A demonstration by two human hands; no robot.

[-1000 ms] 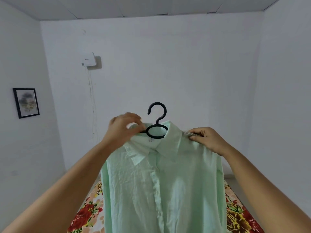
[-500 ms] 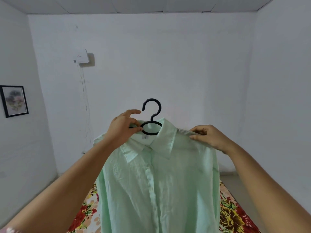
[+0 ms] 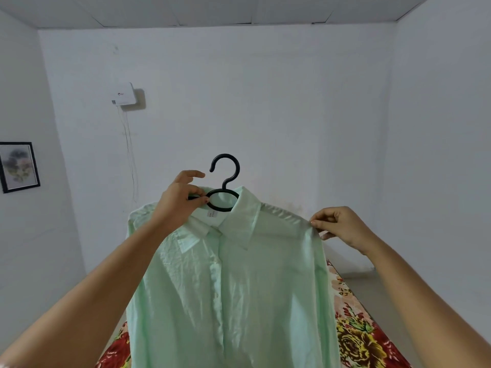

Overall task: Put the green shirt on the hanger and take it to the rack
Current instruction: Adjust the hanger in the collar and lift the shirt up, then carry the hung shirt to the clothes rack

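1. The right grip (image 3: pixel 342 227) had slid outward along the shirt (image 3: pixel 239 288), from a spot near the collar to the outer end of the shoulder, at about 4 o'clock from the hanger (image 3: pixel 225 185) hook. Its thumb and forefinger were pinched on the fabric at the sleeve seam, with the other fingers curled.
2. That shoulder now lay smooth and stretched, apparently over the hanger's arm, which the cloth hid.
3. The left grip (image 3: pixel 180 200) had stayed put. Thumb and fingers were closed on the hanger just at 9 o'clock of its ring, below the hook, while the index finger was lifted free.
4. The other shoulder now showed behind the left wrist, at 9 o'clock of the collar, and looked seated too.
5. The shirt hung in the air between both arms, front facing the person and collar wrapped round the hanger's neck. The bed (image 3: pixel 356 341) lay below it at 6 o'clock.
6. Judged from this, the hanging step looked nearly finished, with only small straightening left.
7. No rack was in view, so the carry was not yet done. It would likely call for a turn away from this wall.
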